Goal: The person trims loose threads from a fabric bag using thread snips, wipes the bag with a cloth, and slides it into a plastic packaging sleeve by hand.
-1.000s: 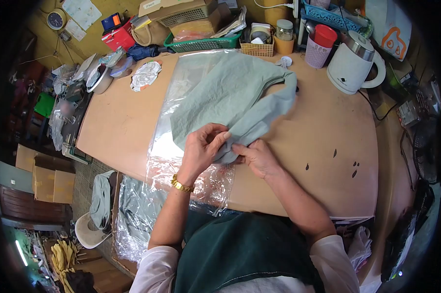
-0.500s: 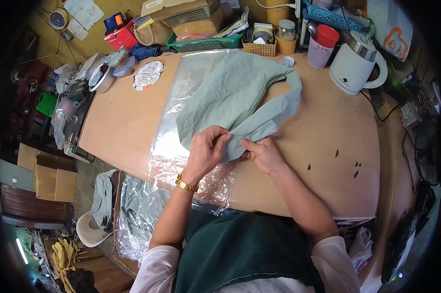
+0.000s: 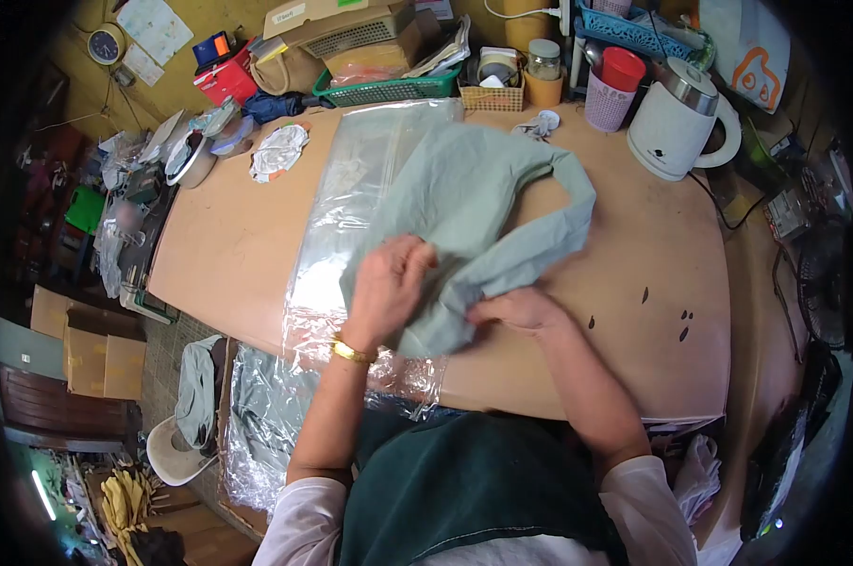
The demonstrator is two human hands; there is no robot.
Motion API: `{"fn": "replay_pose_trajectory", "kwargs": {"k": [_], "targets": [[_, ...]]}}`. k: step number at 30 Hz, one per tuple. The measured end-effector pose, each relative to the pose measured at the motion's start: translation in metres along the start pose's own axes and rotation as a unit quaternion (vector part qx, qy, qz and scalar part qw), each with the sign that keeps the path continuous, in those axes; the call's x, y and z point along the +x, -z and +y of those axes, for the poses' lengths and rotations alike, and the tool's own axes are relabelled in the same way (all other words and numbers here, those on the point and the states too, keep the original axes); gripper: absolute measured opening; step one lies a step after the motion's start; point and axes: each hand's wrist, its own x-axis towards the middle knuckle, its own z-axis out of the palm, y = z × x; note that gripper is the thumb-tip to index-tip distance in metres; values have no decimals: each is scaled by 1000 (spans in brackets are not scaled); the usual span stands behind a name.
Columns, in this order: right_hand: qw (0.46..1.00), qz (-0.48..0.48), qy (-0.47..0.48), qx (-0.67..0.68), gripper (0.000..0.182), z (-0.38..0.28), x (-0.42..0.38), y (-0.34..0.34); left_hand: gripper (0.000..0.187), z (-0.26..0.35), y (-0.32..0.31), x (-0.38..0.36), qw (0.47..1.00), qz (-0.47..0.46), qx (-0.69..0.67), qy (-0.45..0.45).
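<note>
A sage-green cloth bag (image 3: 445, 189) with a wide looped strap lies across the table, partly on top of clear plastic sheeting (image 3: 327, 245). My left hand (image 3: 387, 288), a gold watch on its wrist, is closed on the cloth near the bag's lower left side. On the right, my right hand (image 3: 516, 309) pinches the fabric below the strap, its fingertips partly hidden by the cloth. Both hands are slightly blurred. The bag's bottom part hangs loosely between them, toward my apron.
A white electric kettle (image 3: 674, 127) and a pink cup holder (image 3: 610, 102) stand at the back right. Green (image 3: 389, 91) and tan baskets (image 3: 493, 95) line the back edge. A box of plastic-wrapped grey cloth (image 3: 261, 406) sits below the table's left front.
The bag has shifted slightly right and toward me, and its lower part now hangs lower between my hands. White crumpled material now shows behind the strap, near the back edge.
</note>
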Motion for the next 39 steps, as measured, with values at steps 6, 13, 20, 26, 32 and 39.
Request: {"fn": "replay_pose_trajectory", "kwargs": {"k": [6, 13, 20, 26, 32, 39], "targets": [[910, -380, -38, -160, 18, -65, -22, 46, 38, -39, 19, -18, 969, -177, 152, -83], [836, 409, 179, -320, 24, -111, -71, 101, 43, 3, 63, -67, 948, -271, 166, -8], [743, 238, 140, -610, 35, -106, -118, -1, 58, -58, 46, -31, 973, -32, 189, -127], [595, 245, 203, -738, 32, -70, -91, 59, 22, -69, 33, -17, 986, -99, 73, -116], [607, 186, 210, -744, 29, -85, -119, 36, 18, -34, 60, -64, 982, -122, 126, -77], [593, 137, 105, -787, 23, -51, -157, 35, 28, -42, 38, -107, 962, -240, 127, 2]]}}
